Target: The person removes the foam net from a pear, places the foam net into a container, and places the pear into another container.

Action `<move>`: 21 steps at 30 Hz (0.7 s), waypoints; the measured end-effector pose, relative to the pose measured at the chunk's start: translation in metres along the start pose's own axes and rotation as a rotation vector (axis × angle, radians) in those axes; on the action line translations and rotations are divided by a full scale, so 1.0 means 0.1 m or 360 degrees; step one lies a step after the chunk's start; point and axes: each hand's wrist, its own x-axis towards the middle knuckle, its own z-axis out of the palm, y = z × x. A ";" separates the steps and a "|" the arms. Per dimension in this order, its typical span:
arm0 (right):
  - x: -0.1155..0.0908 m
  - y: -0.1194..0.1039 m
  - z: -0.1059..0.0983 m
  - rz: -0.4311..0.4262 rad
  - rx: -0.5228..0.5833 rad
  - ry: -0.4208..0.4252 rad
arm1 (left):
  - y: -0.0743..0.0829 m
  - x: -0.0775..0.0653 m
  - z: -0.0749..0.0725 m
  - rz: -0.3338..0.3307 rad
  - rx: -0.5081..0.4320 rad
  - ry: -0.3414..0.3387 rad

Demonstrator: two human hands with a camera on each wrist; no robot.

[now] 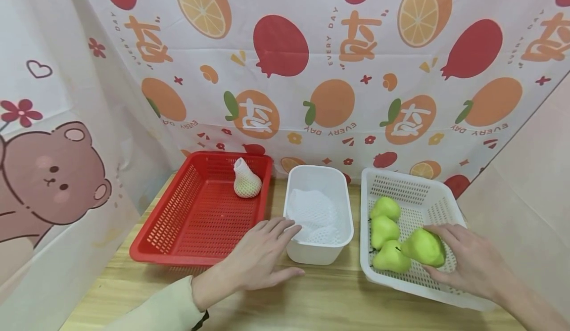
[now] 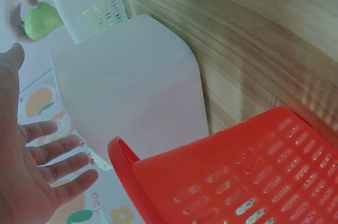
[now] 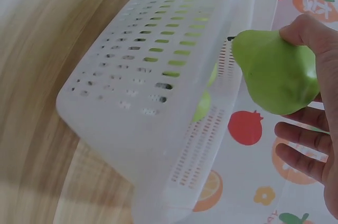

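Observation:
My right hand (image 1: 474,261) pinches a green pear (image 1: 425,248) between thumb and fingers, held above the white perforated basket (image 1: 445,291). Three more pears (image 1: 386,230) lie along that basket's left side. My left hand (image 1: 262,254), fingers spread, hovers by the front left of a small white bin (image 1: 318,254) and holds nothing. Inside the bin lie white foam net sleeves (image 1: 313,214). The left wrist view shows the same hand (image 2: 42,171) with straight fingers beside the bin wall (image 2: 132,86). In the right wrist view, the held pear (image 3: 274,71) has its dark stem pointing left.
At the left stands a red perforated basket (image 1: 213,222), holding a pear in a white foam net (image 1: 247,180) at its back right corner. All three containers stand in a row on a wooden table (image 1: 320,296). A fruit-printed cloth (image 1: 285,98) hangs behind them.

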 end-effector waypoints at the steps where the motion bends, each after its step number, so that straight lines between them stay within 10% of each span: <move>1: -0.01 0.01 0.01 -0.0001 -0.0008 -0.0001 | 0.00 0.00 0.00 -0.0002 -0.0002 0.0001; 12: -0.15 0.17 0.08 0.0052 -0.0058 -0.0053 | 0.00 -0.03 0.00 -0.0012 -0.0013 0.0010; 21: -0.23 0.20 0.19 0.0232 -0.0090 -0.0343 | 0.00 -0.05 0.01 -0.0022 -0.0013 0.0002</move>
